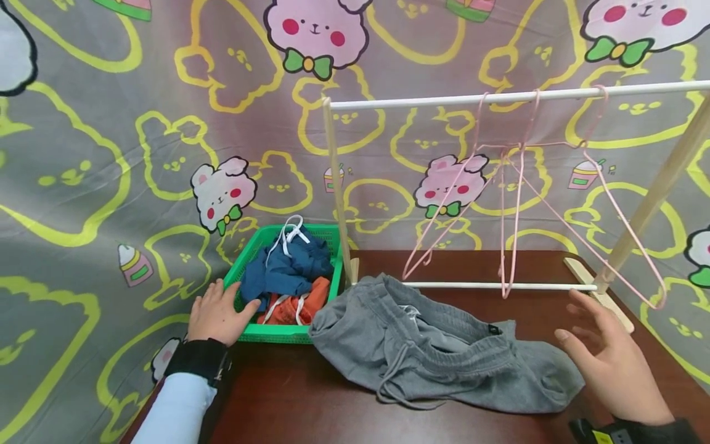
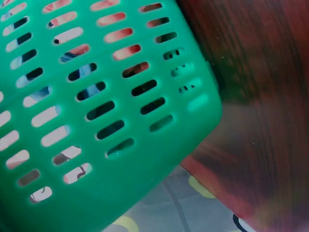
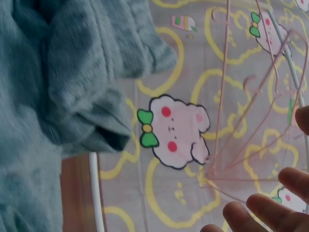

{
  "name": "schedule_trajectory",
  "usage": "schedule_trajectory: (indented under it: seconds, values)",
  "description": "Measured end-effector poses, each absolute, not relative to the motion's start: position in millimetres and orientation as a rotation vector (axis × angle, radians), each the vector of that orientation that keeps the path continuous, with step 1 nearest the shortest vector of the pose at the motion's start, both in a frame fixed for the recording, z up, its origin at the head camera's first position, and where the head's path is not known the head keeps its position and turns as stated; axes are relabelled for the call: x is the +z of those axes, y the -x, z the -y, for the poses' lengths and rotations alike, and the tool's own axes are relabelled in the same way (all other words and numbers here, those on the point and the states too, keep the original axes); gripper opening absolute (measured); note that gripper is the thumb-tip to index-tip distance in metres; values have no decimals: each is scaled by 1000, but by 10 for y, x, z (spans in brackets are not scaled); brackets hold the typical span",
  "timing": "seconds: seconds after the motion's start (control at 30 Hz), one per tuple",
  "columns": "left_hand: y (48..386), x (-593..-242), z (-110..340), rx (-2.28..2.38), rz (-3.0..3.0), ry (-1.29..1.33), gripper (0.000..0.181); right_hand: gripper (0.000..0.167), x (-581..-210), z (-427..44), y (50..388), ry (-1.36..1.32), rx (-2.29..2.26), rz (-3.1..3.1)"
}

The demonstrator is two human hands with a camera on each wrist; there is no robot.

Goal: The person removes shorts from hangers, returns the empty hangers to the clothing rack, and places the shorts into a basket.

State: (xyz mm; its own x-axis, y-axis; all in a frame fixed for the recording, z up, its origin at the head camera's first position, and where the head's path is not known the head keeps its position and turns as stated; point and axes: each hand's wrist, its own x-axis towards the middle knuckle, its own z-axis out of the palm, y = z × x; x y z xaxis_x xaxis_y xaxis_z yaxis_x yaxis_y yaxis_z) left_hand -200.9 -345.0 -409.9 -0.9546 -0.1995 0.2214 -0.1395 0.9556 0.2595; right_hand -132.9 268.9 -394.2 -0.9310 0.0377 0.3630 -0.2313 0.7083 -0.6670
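Note:
My left hand is at the left rim of a green basket, its thumb extended over the edge. The basket's slotted wall fills much of the left wrist view, where no fingers show. Inside lie dark blue drawstring clothing and an orange garment with white cords. Grey drawstring pants lie crumpled on the table, waistband toward the back. Beside their right end, my right hand is held with fingers spread and nothing in it. Those fingers appear apart from the grey cloth.
Behind the pants stands a rack with a white top rail, wooden posts and a white lower bar. Several pink hangers hang from the rail. A patterned curtain encloses the brown table.

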Motion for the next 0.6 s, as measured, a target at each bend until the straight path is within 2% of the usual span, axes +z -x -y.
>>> schedule_trajectory:
  seconds: [0.3,0.6]
  values:
    - [2007,-4121,3393,-343,2885,-293,77,79,-4023,-2452,1373,-428,1021,2557]
    - [1995,-4108,3431,-351,2868,-311,75,84,-4131,-1907,1467,-644,977,2487]
